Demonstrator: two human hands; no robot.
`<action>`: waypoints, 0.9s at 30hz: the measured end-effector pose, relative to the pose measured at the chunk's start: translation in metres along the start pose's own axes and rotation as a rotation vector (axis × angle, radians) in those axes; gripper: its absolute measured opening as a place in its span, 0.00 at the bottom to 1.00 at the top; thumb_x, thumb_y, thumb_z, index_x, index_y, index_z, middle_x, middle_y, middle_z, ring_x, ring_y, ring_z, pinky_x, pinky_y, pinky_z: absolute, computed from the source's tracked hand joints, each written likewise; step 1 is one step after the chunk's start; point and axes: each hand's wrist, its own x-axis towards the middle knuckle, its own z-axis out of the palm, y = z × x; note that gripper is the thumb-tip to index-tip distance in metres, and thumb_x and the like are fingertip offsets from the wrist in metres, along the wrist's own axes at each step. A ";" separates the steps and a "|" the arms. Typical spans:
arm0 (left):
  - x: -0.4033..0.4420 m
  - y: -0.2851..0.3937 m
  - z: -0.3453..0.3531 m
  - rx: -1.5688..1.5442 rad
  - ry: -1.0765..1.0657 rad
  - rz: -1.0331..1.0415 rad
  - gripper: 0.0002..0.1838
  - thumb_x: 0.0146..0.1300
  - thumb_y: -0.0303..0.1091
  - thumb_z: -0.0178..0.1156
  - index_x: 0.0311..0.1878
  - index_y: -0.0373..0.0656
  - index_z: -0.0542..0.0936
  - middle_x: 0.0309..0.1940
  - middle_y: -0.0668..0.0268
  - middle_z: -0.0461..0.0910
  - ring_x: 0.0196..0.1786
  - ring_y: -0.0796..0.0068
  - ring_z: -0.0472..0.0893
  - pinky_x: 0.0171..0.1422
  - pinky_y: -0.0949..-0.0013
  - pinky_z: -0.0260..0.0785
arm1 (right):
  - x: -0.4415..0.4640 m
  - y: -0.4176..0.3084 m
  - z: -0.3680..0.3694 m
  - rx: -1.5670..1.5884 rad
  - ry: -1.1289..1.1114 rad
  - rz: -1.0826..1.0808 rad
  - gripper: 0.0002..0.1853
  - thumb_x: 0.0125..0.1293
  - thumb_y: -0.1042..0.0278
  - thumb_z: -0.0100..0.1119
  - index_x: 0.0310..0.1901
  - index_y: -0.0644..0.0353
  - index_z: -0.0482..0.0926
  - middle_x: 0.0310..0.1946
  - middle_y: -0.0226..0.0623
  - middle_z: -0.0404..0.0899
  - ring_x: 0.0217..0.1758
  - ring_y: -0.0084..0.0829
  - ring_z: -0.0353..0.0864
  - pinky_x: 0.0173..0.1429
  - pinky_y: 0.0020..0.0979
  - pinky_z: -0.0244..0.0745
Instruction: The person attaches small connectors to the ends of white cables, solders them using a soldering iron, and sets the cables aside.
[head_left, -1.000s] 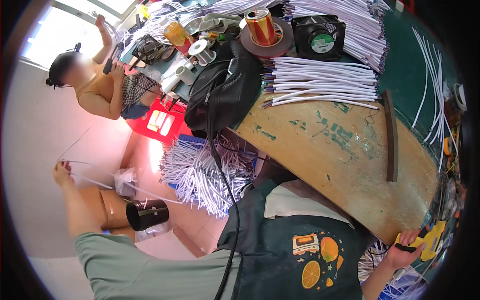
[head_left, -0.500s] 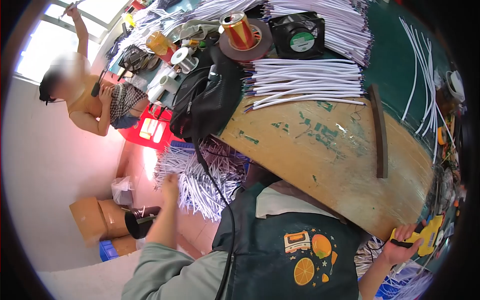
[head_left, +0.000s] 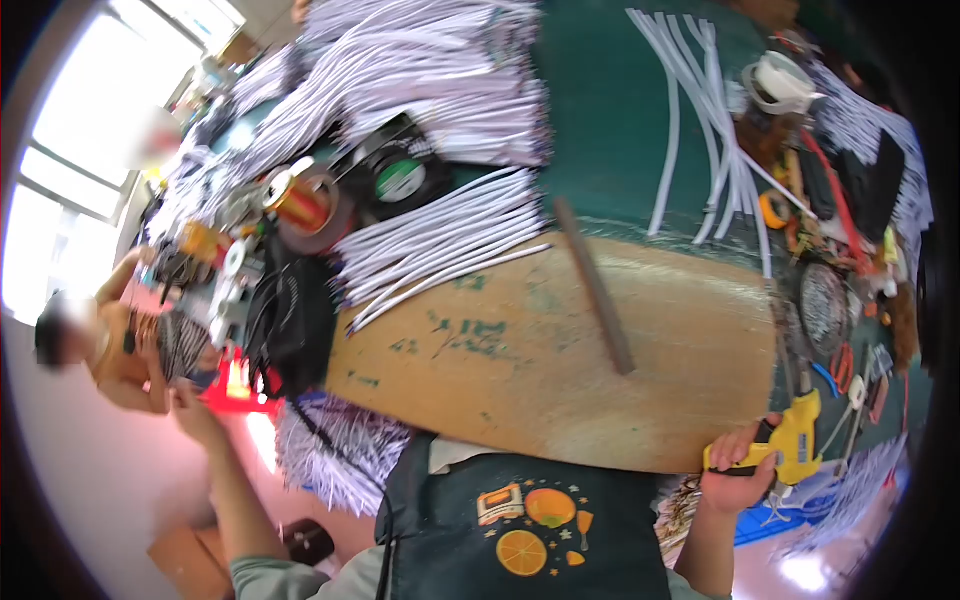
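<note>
My right hand is wrapped round the handle of a yellow glue gun at the front right corner of the work board. My left hand is raised out to the left, away from the board; its fingers are small and blurred, so I cannot make out their pose or anything in them. Below and to its right, a heap of white sleeved wires lies beside the table. A row of white sleeved wires rests along the board's back left edge. A dark strip lies across the board.
A black fan, a drink can and a black bag stand at the left. Big wire bundles lie behind. Loose wires and tools such as orange-handled pliers are at the right. Another person is at far left.
My view has turned toward the right, so the board sits more centrally. My left hand has moved from over the wire heap to above and left of it. My right hand still grips the glue gun.
</note>
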 end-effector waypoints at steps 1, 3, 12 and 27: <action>0.025 0.040 0.004 -0.293 -0.045 0.128 0.14 0.68 0.38 0.56 0.43 0.34 0.79 0.29 0.66 0.77 0.30 0.80 0.72 0.35 0.75 0.65 | -0.002 -0.002 0.001 -0.016 0.020 -0.040 0.32 0.62 0.45 0.59 0.59 0.58 0.62 0.22 0.28 0.65 0.17 0.22 0.64 0.23 0.25 0.63; 0.010 0.178 0.001 -0.394 0.055 0.266 0.12 0.68 0.34 0.56 0.46 0.34 0.78 0.31 0.68 0.77 0.32 0.80 0.73 0.38 0.76 0.67 | -0.002 -0.005 0.002 -0.031 0.018 0.026 0.32 0.62 0.45 0.59 0.58 0.58 0.63 0.21 0.28 0.65 0.17 0.23 0.64 0.23 0.27 0.64; -0.207 0.443 0.109 -0.713 -1.126 0.985 0.09 0.58 0.28 0.65 0.42 0.40 0.80 0.35 0.63 0.81 0.35 0.74 0.80 0.41 0.72 0.72 | -0.005 -0.005 -0.009 -0.103 0.069 -0.021 0.34 0.61 0.48 0.63 0.60 0.60 0.62 0.24 0.31 0.69 0.21 0.26 0.69 0.26 0.30 0.67; -0.269 0.449 0.118 -0.667 -1.013 1.174 0.05 0.56 0.31 0.62 0.30 0.41 0.79 0.29 0.62 0.77 0.36 0.61 0.78 0.39 0.62 0.70 | 0.001 0.000 -0.008 -0.145 0.092 -0.049 0.32 0.62 0.46 0.58 0.59 0.59 0.63 0.21 0.28 0.66 0.18 0.23 0.67 0.23 0.27 0.64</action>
